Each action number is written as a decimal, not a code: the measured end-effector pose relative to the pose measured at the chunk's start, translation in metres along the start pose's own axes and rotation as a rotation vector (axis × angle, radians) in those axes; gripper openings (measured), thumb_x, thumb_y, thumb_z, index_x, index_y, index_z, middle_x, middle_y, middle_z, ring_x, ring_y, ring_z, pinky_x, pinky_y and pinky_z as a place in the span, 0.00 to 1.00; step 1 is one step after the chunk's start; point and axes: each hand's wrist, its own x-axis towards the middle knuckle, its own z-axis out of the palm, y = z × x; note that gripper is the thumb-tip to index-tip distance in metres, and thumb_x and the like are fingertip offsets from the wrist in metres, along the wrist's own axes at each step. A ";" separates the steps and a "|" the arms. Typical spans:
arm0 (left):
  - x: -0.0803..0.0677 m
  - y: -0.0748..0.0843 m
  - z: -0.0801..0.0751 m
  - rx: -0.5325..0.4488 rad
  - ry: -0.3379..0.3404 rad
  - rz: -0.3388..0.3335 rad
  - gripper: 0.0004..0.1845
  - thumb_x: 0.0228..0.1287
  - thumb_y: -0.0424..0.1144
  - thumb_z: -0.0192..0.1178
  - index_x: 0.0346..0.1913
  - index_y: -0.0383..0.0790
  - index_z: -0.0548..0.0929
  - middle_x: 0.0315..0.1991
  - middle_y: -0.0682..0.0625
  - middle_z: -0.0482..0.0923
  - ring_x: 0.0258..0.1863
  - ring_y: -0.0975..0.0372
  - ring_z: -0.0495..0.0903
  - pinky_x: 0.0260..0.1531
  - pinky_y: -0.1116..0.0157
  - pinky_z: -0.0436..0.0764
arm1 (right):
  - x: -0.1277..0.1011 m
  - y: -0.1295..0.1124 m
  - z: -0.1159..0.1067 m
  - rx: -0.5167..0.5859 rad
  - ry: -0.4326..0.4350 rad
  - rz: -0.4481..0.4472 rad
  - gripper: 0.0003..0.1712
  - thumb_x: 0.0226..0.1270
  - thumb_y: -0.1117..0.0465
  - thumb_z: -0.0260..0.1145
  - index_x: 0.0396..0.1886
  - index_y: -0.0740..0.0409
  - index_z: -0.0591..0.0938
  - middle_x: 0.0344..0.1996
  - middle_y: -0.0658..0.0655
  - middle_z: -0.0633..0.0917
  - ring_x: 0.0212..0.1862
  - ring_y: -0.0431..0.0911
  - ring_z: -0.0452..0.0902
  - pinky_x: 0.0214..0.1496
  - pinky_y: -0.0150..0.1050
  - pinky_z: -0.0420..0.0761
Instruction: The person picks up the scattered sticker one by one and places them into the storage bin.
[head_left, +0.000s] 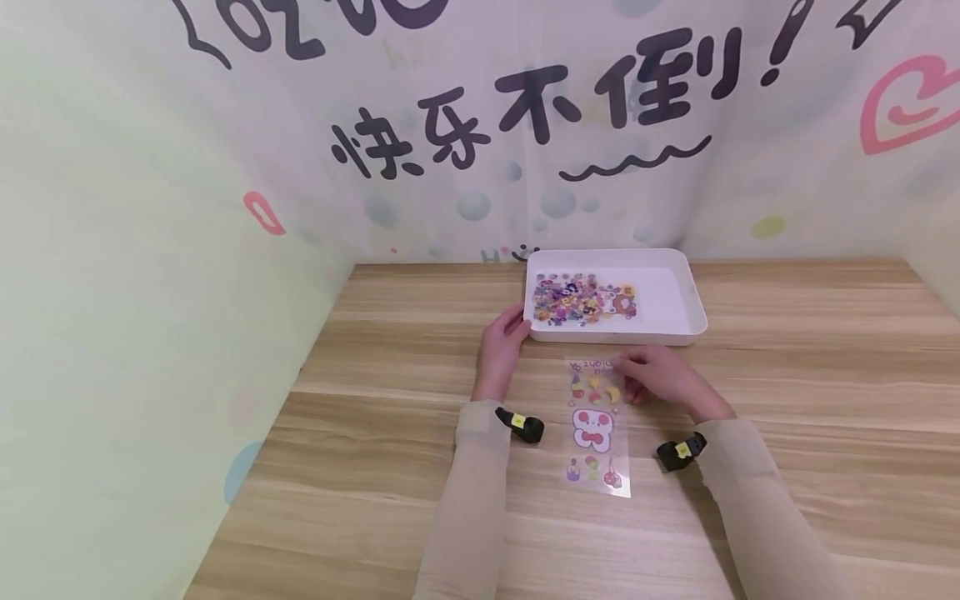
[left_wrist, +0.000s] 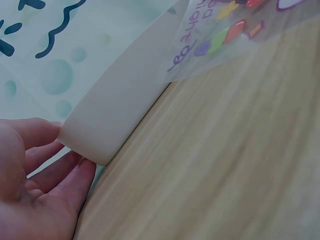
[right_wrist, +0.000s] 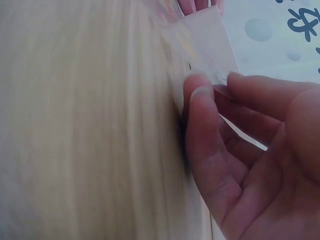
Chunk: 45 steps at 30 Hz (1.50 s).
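Note:
My left hand (head_left: 498, 346) holds the white tray (head_left: 615, 337) at its front left corner. In the left wrist view, the thumb lies at the rim and the other fingers (left_wrist: 75, 185) curl around the lower corner. A clear sticker sheet (head_left: 592, 454), printed with a white bunny and small fruits, spreads in front of the tray. My right hand (head_left: 667, 379) pinches this sheet by its upper right corner. Seen from the right wrist, the right thumb and fingertips (right_wrist: 200, 100) meet at the film's edge. Part of the right palm is turned away in the head view.
Several colourful sticker sheets (head_left: 570, 302) lie in the left part of the tray, one with a brown bear. The wooden table (head_left: 375, 467) runs back to a printed wall cloth (head_left: 450, 217). A black band with a camera (head_left: 525, 427) sits on the left wrist.

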 end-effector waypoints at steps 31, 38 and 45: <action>-0.002 0.002 0.001 -0.015 -0.007 0.013 0.19 0.63 0.40 0.54 0.57 0.52 0.73 0.55 0.56 0.71 0.52 0.67 0.71 0.49 0.72 0.73 | 0.000 0.004 -0.005 0.042 -0.023 -0.028 0.12 0.67 0.58 0.54 0.42 0.63 0.75 0.25 0.59 0.78 0.26 0.48 0.76 0.27 0.39 0.80; -0.002 0.001 0.000 -0.001 -0.009 0.000 0.18 0.64 0.40 0.53 0.56 0.55 0.73 0.56 0.57 0.71 0.52 0.68 0.70 0.49 0.71 0.73 | -0.001 0.005 -0.006 0.042 -0.029 -0.023 0.12 0.67 0.61 0.54 0.42 0.65 0.75 0.27 0.59 0.79 0.27 0.48 0.76 0.28 0.39 0.80; -0.002 0.001 0.000 -0.013 -0.015 -0.005 0.19 0.63 0.41 0.54 0.57 0.54 0.72 0.56 0.56 0.71 0.53 0.67 0.70 0.49 0.71 0.73 | -0.001 0.006 -0.007 0.062 -0.021 -0.018 0.13 0.67 0.59 0.53 0.42 0.64 0.76 0.27 0.59 0.79 0.27 0.48 0.77 0.29 0.40 0.80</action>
